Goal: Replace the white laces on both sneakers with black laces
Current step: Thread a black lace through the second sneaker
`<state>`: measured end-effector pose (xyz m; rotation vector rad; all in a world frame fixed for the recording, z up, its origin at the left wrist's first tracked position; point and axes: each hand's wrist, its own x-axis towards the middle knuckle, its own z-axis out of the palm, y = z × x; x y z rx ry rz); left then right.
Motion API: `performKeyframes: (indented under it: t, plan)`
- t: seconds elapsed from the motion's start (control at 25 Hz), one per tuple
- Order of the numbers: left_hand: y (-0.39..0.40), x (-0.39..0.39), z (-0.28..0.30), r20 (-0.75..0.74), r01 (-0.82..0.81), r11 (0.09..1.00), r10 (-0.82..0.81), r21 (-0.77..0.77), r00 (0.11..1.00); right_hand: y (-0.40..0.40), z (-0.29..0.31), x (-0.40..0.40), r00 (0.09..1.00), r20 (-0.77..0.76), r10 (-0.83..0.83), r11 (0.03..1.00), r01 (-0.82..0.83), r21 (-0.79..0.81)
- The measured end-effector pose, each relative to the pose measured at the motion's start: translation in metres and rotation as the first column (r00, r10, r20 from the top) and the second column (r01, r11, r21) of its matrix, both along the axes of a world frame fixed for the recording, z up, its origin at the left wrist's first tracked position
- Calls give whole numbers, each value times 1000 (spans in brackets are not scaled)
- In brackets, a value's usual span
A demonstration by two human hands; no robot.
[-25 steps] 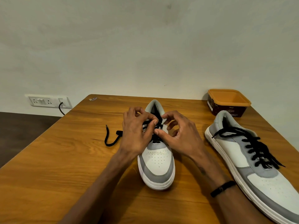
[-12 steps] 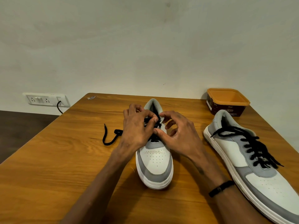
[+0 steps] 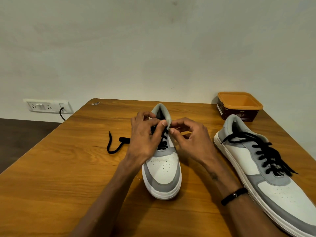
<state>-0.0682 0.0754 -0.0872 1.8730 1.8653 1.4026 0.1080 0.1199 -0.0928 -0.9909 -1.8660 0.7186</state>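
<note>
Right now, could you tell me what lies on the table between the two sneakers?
In the head view, only the right hand and its forearm lie between the middle sneaker and the laced sneaker; otherwise bare table.

Print present only on the dark brown side label of the square orange-rimmed plastic tub at the far right of the wooden surface: pale lettering in several lines, too small and blurred to read. No legible text, brand or number on anything else in view.

Soft even light, faint shadows, sharp focus, wide-angle edge stretch.
</note>
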Motion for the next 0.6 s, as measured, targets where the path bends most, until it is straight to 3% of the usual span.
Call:
performKeyframes:
  t: [0.2,0.36,0.48,0.6]
  plan:
    - [-13,-1,-12,15,68,997,-68,29,998,-3,-3,-8,1000,-26,-15,999,16,46]
    - [-18,-3,-26,28,68,996,-69,52,997,-4,-1,-9,944,-331,19,987,-70,-142]
    - [-17,-2,-29,114,59,997,-65,53,991,-3,2,-12,832,-553,-32,951,-146,-274]
    - [-18,-2,-31,193,37,998,-46,51,980,2,7,-9,619,-783,-59,867,-357,-348]
